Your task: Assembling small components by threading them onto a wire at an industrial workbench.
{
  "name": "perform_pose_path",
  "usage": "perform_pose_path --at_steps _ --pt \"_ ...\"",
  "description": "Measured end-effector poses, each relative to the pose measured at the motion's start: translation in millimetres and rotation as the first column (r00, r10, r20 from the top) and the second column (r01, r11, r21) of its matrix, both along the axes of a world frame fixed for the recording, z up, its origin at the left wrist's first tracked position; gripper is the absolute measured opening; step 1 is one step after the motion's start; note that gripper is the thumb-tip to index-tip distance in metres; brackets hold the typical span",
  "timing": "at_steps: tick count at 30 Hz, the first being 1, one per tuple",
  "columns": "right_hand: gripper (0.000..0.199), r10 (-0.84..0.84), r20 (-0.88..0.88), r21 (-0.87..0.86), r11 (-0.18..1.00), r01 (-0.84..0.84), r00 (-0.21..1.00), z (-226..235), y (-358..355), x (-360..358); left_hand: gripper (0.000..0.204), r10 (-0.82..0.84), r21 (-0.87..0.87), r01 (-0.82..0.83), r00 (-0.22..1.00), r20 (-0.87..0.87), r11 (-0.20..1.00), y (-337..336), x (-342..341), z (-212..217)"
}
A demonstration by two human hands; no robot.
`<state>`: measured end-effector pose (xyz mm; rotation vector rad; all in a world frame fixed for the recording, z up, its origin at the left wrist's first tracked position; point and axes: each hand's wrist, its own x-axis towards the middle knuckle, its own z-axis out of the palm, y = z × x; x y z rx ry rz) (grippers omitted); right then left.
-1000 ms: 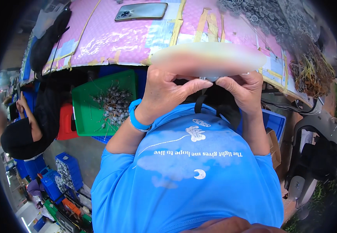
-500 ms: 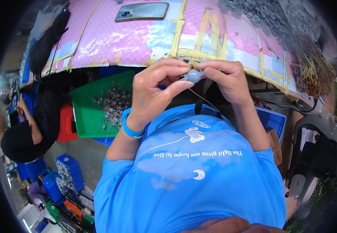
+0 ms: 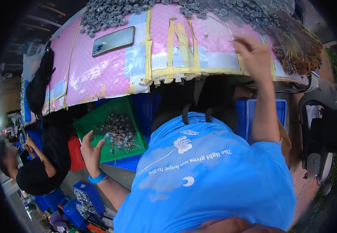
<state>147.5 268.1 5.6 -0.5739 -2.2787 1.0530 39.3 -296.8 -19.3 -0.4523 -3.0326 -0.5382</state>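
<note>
My left hand (image 3: 92, 151) is at the near left edge of a green tray (image 3: 87, 126), thumb and fingers apart, with nothing in it. Inside the tray lies a heap of small grey balls on thin wire stems (image 3: 120, 134). One grey ball (image 3: 107, 135) sits close to my left fingertips. Over the right part of the pink-covered table, my right hand (image 3: 253, 54) is raised and slightly blurred, its fingers bent and apart. No held thing shows in it. Beyond it, a pile of round grey parts (image 3: 250, 13) covers the far side of the table.
A phone (image 3: 114, 40) lies on the table (image 3: 94, 72). Bundled thin wires (image 3: 300, 54) rest at its right end. A blue crate (image 3: 267, 112) stands below on the right, beside a grey scooter (image 3: 320, 105). Another person (image 3: 40, 167) works at the left.
My hands have parted: the left went down to the green tray, the right up over the table. The grey ball and wire they held have left my grip. The view has shifted.
</note>
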Motion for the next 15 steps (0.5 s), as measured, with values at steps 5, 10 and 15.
perform_pose_path --at_steps 5,10,15 --pt "0.022 -0.270 0.153 0.556 0.819 0.143 0.951 -7 73 32 0.039 -0.029 0.526 -0.002 0.998 0.050 0.850 107 -32 22" --pt "0.022 -0.136 0.095 0.532 0.844 0.065 0.986 -24 74 26 0.029 -0.418 0.530 0.431 0.896 -0.153 0.730 250 -70 38" --pt "0.018 -0.133 0.014 -0.064 0.989 0.133 0.991 -19 75 20 0.025 -0.557 0.419 0.670 0.742 -0.372 0.613 374 -146 29"
